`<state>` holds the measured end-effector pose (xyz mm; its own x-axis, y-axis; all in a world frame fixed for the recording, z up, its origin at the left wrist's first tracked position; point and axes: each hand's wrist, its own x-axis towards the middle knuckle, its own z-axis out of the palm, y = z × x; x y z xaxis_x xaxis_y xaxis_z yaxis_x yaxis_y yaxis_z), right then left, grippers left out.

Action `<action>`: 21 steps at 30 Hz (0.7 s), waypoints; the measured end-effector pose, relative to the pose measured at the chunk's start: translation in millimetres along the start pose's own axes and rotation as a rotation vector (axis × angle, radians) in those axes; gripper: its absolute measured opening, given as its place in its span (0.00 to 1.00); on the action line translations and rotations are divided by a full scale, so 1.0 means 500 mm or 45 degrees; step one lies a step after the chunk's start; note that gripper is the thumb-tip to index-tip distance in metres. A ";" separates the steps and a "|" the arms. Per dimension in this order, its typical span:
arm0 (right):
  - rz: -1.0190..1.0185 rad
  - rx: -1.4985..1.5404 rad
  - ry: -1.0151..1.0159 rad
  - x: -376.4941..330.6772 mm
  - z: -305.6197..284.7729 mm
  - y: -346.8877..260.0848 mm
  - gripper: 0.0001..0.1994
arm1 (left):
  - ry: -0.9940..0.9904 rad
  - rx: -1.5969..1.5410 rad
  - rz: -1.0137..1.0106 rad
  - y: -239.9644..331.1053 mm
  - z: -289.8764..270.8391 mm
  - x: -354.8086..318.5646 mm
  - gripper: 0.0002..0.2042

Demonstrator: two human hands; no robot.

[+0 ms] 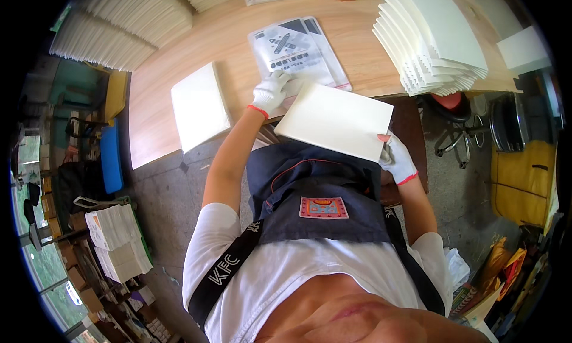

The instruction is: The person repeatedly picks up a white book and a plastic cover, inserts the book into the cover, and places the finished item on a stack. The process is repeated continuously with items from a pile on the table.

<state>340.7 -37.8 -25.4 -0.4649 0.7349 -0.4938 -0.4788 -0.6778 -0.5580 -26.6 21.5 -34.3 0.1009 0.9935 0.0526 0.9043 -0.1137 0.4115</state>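
The white board [333, 121] is lying long-axis ten-to-four, the gloved left hand [269, 93] gripping its ten-o'clock corner, the right hand [395, 158] pinching its four-o'clock corner.

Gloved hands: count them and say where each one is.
2. The left hand rests on the printed plastic bags at the white pad's far corner; the right hand grips the pad's near right corner.

Wooden table [357, 51] over grey concrete floor [164, 212] — red stool [456, 105] right, windows [42, 265] at left
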 end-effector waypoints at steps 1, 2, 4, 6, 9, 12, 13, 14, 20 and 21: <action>-0.050 0.005 0.008 0.008 -0.010 0.013 0.20 | 0.121 0.058 0.040 -0.006 0.002 -0.004 0.19; -0.102 0.009 0.015 0.016 -0.021 0.025 0.18 | 0.243 0.115 0.078 -0.017 0.006 -0.009 0.18; -0.151 0.064 0.178 0.018 0.016 0.045 0.14 | 0.450 0.201 0.101 -0.013 -0.001 -0.020 0.16; -0.095 0.219 0.237 0.021 0.020 0.064 0.11 | 0.256 0.030 -0.070 -0.010 -0.019 -0.011 0.15; -0.021 0.427 0.106 0.027 0.027 0.074 0.08 | 0.118 -0.441 -0.233 -0.006 -0.047 -0.004 0.16; -0.054 0.431 0.013 0.034 0.028 0.082 0.05 | -0.012 -0.883 -0.331 -0.025 -0.060 0.009 0.21; -0.085 0.410 0.006 0.035 0.036 0.086 0.04 | 0.059 -0.810 -0.235 -0.024 -0.056 0.006 0.21; -0.099 0.412 0.052 0.036 0.045 0.091 0.03 | 0.130 -0.735 -0.139 -0.020 -0.050 0.003 0.21; -0.132 0.350 0.170 0.028 0.112 0.121 0.04 | 0.599 -0.430 0.045 0.064 -0.022 -0.057 0.26; -0.163 0.319 0.156 0.020 0.127 0.122 0.05 | 0.761 -0.526 0.026 0.076 0.004 -0.069 0.27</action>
<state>259.4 -73.5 -21.8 -0.3031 0.8017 -0.5153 -0.7036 -0.5529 -0.4463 5.0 -17.3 -22.4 -0.2345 0.8313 0.5039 0.6623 -0.2428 0.7088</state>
